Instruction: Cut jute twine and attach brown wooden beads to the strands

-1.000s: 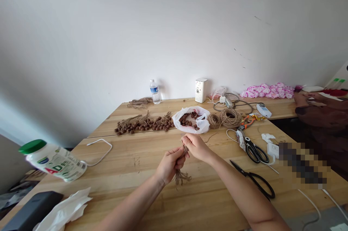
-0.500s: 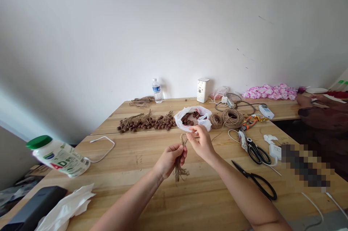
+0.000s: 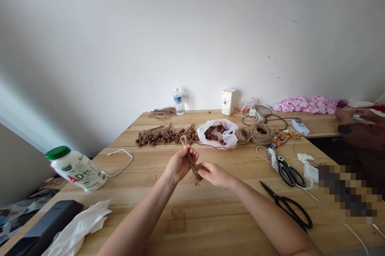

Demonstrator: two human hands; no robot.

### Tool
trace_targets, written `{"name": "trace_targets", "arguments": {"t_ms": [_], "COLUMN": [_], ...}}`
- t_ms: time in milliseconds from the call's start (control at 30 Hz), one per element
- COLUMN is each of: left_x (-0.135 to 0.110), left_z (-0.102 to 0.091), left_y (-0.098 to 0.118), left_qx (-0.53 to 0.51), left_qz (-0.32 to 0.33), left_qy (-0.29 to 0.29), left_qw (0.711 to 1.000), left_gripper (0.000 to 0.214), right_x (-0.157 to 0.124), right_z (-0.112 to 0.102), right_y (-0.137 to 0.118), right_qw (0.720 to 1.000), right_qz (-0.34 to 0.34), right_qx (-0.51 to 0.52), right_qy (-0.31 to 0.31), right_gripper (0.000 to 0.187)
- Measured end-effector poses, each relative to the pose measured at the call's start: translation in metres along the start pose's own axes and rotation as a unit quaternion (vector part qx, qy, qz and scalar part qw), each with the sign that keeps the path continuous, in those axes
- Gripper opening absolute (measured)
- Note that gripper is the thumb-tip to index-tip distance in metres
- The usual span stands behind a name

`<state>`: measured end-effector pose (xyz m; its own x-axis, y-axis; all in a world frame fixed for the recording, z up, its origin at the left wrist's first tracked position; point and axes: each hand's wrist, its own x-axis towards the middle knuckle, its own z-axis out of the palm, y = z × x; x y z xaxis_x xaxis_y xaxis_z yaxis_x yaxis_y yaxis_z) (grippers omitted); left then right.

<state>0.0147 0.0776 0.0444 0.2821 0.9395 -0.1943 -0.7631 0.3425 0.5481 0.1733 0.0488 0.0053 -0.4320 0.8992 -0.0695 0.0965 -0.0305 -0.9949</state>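
Note:
My left hand (image 3: pixel 179 164) is closed round a bundle of brown twine (image 3: pixel 191 159), with a loop standing up above its thumb. At the lower, loose ends of that bundle my right hand (image 3: pixel 214 174) pinches some strands. From the loop a strand runs rightward past a white plastic bag (image 3: pixel 201 135) holding dark brown beads (image 3: pixel 215 132). Beyond my hands, several finished-looking twine bundles with brown beads (image 3: pixel 153 137) lie in a row. Two coils of twine, a small one (image 3: pixel 241 135) and a larger one (image 3: pixel 262 133), sit right of the bag.
Black scissors (image 3: pixel 287 206) and black-and-white scissors (image 3: pixel 289 171) lie at right, near orange-handled pliers (image 3: pixel 281 140). A white bottle with a green lid (image 3: pixel 78 169) stands left, a water bottle (image 3: pixel 178 102) at the back. Another person's arm (image 3: pixel 357 115) shows far right.
My right hand has moved down from the loop to the bundle's loose ends. My left hand has shifted slightly left and up, tilting the bundle. The view has turned a little.

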Motion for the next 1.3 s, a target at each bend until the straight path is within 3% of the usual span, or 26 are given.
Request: {"name": "trace_targets", "arguments": {"t_ms": [167,300,400,667,767,900,1000,1067,1167,1233,1300], "left_x": [0.002,0.004,0.005,0.005,0.002,-0.008,-0.018,-0.023,-0.030,-0.033,-0.035], "left_z": [0.000,-0.002,-0.003,-0.004,-0.002,0.004,0.009,0.011,0.012,0.012,0.012], "left_y": [0.006,0.006,0.008,0.008,0.008,0.002,-0.010,-0.019,-0.034,-0.041,-0.045], "left_qx": [-0.041,-0.042,-0.039,-0.011,0.013,0.064,0.123,0.187,0.271,0.300,0.314], "left_qz": [-0.025,-0.027,-0.015,0.003,0.014,0.026,0.027,0.030,0.028,0.022,0.018], "left_qy": [0.052,0.053,0.049,0.036,0.019,-0.019,-0.044,-0.060,-0.076,-0.087,-0.100], "left_qw": [0.997,0.997,0.998,0.999,1.000,0.997,0.991,0.980,0.959,0.950,0.944], "left_gripper": [0.032,0.032,0.032,0.026,0.018,0.005,0.012,0.021,0.031,0.033,0.034], "right_x": [0.004,0.004,0.003,0.002,0.003,-0.007,-0.021,-0.026,-0.027,-0.024,-0.022], "right_z": [0.005,0.005,0.004,0.003,0.005,-0.003,-0.018,-0.025,-0.028,-0.028,-0.028], "right_y": [0.009,0.013,0.014,0.013,0.013,-0.007,-0.032,-0.047,-0.056,-0.056,-0.055], "right_qw": [0.985,0.937,0.920,0.908,0.932,0.966,0.971,0.985,0.973,0.973,0.983], "right_qz": [0.074,0.141,0.148,0.137,0.158,0.208,0.122,0.024,-0.102,-0.115,-0.097], "right_qx": [0.138,0.269,0.290,0.272,0.211,-0.057,-0.192,-0.170,-0.107,-0.078,-0.050], "right_qy": [-0.074,-0.173,-0.220,-0.288,-0.249,-0.145,-0.075,0.028,0.178,0.183,0.148], "right_gripper": [0.042,0.044,0.042,0.039,0.042,0.037,0.035,0.038,0.035,0.033,0.031]}}
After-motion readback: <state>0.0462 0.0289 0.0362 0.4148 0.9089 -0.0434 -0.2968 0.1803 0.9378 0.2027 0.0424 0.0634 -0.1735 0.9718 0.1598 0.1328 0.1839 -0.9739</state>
